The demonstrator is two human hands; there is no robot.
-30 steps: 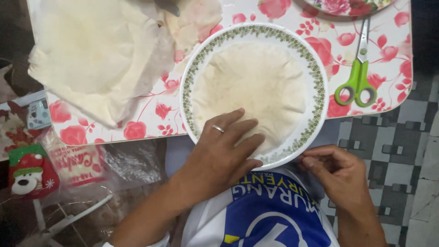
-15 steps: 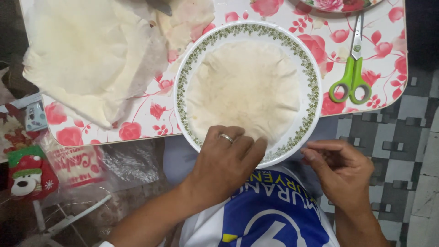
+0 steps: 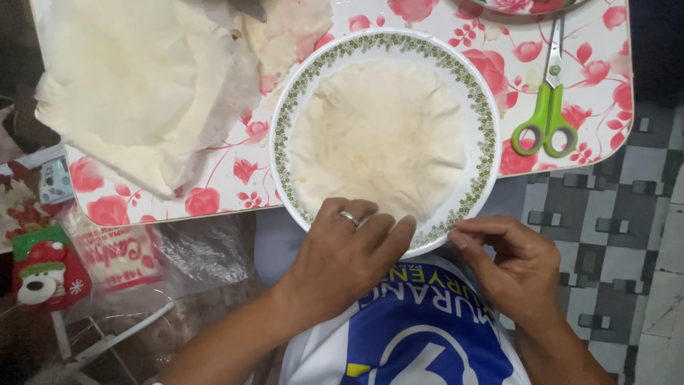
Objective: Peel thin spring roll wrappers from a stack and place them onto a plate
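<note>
Count: one white plate (image 3: 484,117) with a green patterned rim, one round pale wrapper (image 3: 377,135) lying in it, one pile of more thin wrappers (image 3: 135,93) at the upper left, one pair of green-handled scissors (image 3: 547,107), two hands.
Left hand: the left hand (image 3: 349,253) lies palm down on the near rim of the plate, fingers (image 3: 388,232) pressed close together; a ring shows on one finger.
Right hand: the right hand (image 3: 516,267) sits just below the plate's near right rim, fingers curled with thumb meeting fingertips; whether they pinch anything is hard to tell from here.
Wrapper and fingers: the wrapper fills the plate's well, its near edge just beyond the left fingertips, perhaps touching them.
Surface: a table (image 3: 228,182) covered in a white cloth with red roses; the plate overhangs its near edge.
Room: checked grey floor tiles (image 3: 620,214) at right; a clear plastic bag (image 3: 142,257) and a small festive figure (image 3: 43,274) at left.
</note>
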